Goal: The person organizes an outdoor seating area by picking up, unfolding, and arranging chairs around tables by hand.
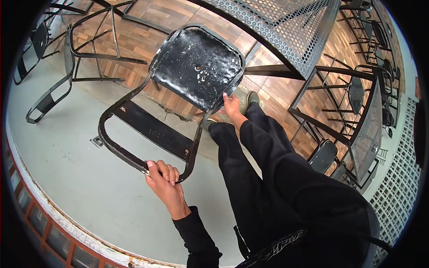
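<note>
A black metal chair with a worn, paint-chipped seat is in front of me, its seat toward the table and its backrest toward me. My left hand is closed around the outer tube of the backrest frame. At the near side of the seat, my right hand grips the edge, thumb on top and the other fingers partly hidden below. The chair's legs are mostly hidden under the seat.
A perforated metal table stands just beyond the chair. More black chairs stand at left and right, with a second table at right. Wood-look tiles meet a grey floor; a white lattice is at far right.
</note>
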`<state>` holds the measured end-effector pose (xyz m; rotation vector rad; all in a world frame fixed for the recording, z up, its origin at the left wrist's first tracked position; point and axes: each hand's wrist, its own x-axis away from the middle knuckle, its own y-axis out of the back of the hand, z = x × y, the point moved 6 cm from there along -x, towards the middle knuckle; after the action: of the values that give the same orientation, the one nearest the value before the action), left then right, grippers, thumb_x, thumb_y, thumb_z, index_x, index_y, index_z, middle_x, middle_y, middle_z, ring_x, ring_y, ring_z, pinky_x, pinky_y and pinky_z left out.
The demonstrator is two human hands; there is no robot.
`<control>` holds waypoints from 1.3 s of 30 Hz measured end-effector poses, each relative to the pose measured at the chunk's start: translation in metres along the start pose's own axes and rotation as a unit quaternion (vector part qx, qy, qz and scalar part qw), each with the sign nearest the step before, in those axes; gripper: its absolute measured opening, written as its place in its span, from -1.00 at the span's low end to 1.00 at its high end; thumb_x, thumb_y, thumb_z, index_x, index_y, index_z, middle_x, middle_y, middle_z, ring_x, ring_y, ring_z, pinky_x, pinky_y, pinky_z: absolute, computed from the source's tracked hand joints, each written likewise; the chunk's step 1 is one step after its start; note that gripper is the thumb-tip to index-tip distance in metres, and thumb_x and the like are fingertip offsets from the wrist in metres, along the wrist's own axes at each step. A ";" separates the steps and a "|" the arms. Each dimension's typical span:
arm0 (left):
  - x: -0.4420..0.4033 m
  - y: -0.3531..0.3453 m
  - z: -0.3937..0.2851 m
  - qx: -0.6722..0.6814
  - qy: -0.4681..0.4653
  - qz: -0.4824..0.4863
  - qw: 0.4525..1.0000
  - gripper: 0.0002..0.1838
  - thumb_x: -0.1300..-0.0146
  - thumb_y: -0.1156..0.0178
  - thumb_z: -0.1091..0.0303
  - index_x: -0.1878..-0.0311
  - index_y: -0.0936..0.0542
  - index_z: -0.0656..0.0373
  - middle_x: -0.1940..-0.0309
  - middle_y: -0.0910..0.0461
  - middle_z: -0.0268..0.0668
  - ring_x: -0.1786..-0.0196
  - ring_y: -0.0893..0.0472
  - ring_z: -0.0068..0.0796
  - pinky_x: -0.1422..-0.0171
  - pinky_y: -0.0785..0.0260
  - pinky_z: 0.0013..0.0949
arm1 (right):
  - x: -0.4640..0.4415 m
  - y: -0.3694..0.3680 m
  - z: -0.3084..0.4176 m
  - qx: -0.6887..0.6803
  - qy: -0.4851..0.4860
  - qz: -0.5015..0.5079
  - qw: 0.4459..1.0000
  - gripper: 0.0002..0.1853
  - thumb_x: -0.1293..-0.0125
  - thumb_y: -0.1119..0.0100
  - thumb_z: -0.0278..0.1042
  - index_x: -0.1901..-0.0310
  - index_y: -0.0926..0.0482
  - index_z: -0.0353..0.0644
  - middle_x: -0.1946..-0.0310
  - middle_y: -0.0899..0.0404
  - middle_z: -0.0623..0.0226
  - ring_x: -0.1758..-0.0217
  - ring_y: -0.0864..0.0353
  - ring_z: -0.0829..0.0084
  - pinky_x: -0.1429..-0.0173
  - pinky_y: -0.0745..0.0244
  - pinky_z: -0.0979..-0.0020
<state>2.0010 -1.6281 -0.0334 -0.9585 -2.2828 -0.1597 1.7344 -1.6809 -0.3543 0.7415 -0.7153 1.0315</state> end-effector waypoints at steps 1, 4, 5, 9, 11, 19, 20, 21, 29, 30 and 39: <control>0.000 -0.002 -0.001 0.001 -0.002 0.003 1.000 -0.61 -0.55 0.11 0.24 0.49 -0.16 0.04 0.72 -0.08 -0.50 0.72 -0.02 -0.74 0.63 0.08 -0.56 | 0.001 0.000 0.004 0.004 0.017 -0.009 1.000 -0.62 -0.45 -0.07 -0.15 -0.10 -0.42 -0.30 0.06 -0.55 0.17 0.06 -0.62 0.25 0.33 -0.77 0.18; 0.003 -0.001 0.000 -0.004 0.000 -0.004 1.000 -0.63 -0.54 0.12 0.25 0.48 -0.16 0.04 0.72 -0.08 -0.50 0.72 -0.03 -0.74 0.63 0.08 -0.56 | -0.002 0.001 0.000 -0.007 0.011 -0.039 0.999 -0.62 -0.39 -0.16 -0.18 -0.08 -0.48 -0.29 0.15 -0.66 0.11 0.22 -0.70 0.26 0.42 -0.74 0.23; 0.004 -0.001 0.000 -0.002 0.003 -0.009 1.000 -0.63 -0.54 0.12 0.25 0.47 -0.16 0.04 0.72 -0.08 -0.50 0.72 -0.03 -0.74 0.63 0.08 -0.56 | -0.005 0.002 -0.002 -0.010 0.013 -0.047 0.999 -0.61 -0.37 -0.18 -0.16 -0.07 -0.49 -0.29 0.20 -0.68 0.11 0.24 -0.71 0.26 0.42 -0.74 0.23; 0.003 -0.003 0.002 -0.016 0.001 -0.008 1.000 -0.64 -0.54 0.13 0.26 0.46 -0.15 0.04 0.71 -0.09 -0.50 0.73 -0.03 -0.74 0.63 0.08 -0.56 | -0.005 0.006 0.001 0.059 0.032 -0.082 0.994 -0.65 -0.34 -0.20 -0.13 0.07 -0.59 -0.28 0.31 -0.69 0.04 0.22 -0.73 0.16 0.29 -0.68 0.20; 0.003 -0.005 0.002 -0.017 0.002 -0.012 1.000 -0.64 -0.54 0.13 0.25 0.46 -0.15 0.04 0.72 -0.09 -0.50 0.73 -0.03 -0.74 0.63 0.08 -0.56 | -0.018 0.006 -0.009 0.073 0.058 -0.104 0.990 -0.65 -0.33 -0.20 -0.12 0.09 -0.60 -0.28 0.30 -0.69 -0.01 0.19 -0.71 0.09 0.19 -0.62 0.17; 0.007 -0.009 0.004 -0.014 0.000 -0.015 1.000 -0.63 -0.55 0.11 0.21 0.46 -0.16 0.04 0.73 -0.09 -0.50 0.74 -0.04 -0.74 0.64 0.08 -0.55 | -0.041 0.013 -0.023 0.128 0.119 -0.101 0.979 -0.57 -0.37 -0.17 -0.11 -0.01 -0.49 -0.38 0.26 -0.67 0.05 0.29 -0.69 0.21 0.38 -0.68 0.25; 0.008 -0.008 0.005 -0.015 -0.003 -0.011 1.000 -0.64 -0.54 0.10 0.19 0.45 -0.19 0.04 0.72 -0.09 -0.51 0.74 -0.04 -0.74 0.64 0.09 -0.57 | -0.042 0.014 -0.020 0.135 0.122 -0.089 0.979 -0.55 -0.39 -0.16 -0.12 -0.04 -0.47 -0.40 0.25 -0.67 0.08 0.33 -0.70 0.27 0.45 -0.73 0.27; 0.009 -0.008 0.006 -0.017 -0.007 -0.008 1.000 -0.64 -0.54 0.08 0.16 0.43 -0.23 0.04 0.72 -0.10 -0.52 0.74 -0.03 -0.75 0.65 0.10 -0.58 | -0.041 0.014 -0.023 0.115 0.089 -0.062 0.987 -0.56 -0.39 -0.16 -0.12 -0.03 -0.47 -0.40 0.24 -0.67 0.07 0.31 -0.70 0.25 0.44 -0.74 0.25; 0.011 -0.013 0.009 -0.018 -0.038 -0.040 0.998 -0.65 -0.52 0.07 0.21 0.46 -0.22 0.03 0.73 -0.08 -0.53 0.76 0.01 -0.76 0.69 0.17 -0.59 | -0.019 0.015 0.010 0.045 0.033 0.052 0.997 -0.56 -0.44 -0.08 -0.16 -0.13 -0.30 -0.35 0.06 -0.60 -0.01 0.16 -0.70 0.16 0.40 -0.76 0.22; 0.010 -0.009 0.010 -0.003 -0.046 -0.044 0.998 -0.66 -0.51 0.07 0.23 0.46 -0.22 0.02 0.73 -0.08 -0.53 0.77 0.03 -0.76 0.71 0.20 -0.59 | -0.019 0.014 0.009 0.040 0.033 0.049 0.997 -0.56 -0.44 -0.08 -0.16 -0.13 -0.30 -0.35 0.06 -0.60 -0.01 0.16 -0.70 0.16 0.40 -0.76 0.22; -0.003 -0.005 0.005 -0.020 -0.060 -0.059 0.996 -0.68 -0.48 0.06 0.27 0.47 -0.21 0.01 0.73 -0.05 -0.55 0.77 0.05 -0.77 0.74 0.18 -0.61 | -0.018 0.001 -0.002 0.021 0.030 0.027 0.999 -0.60 -0.42 -0.10 -0.20 -0.11 -0.31 -0.30 0.18 -0.60 0.04 0.28 -0.69 0.19 0.50 -0.70 0.28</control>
<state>1.9966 -1.6314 -0.0388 -0.8758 -2.4555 -0.2044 1.7273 -1.6877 -0.3693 0.7271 -0.6670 1.1159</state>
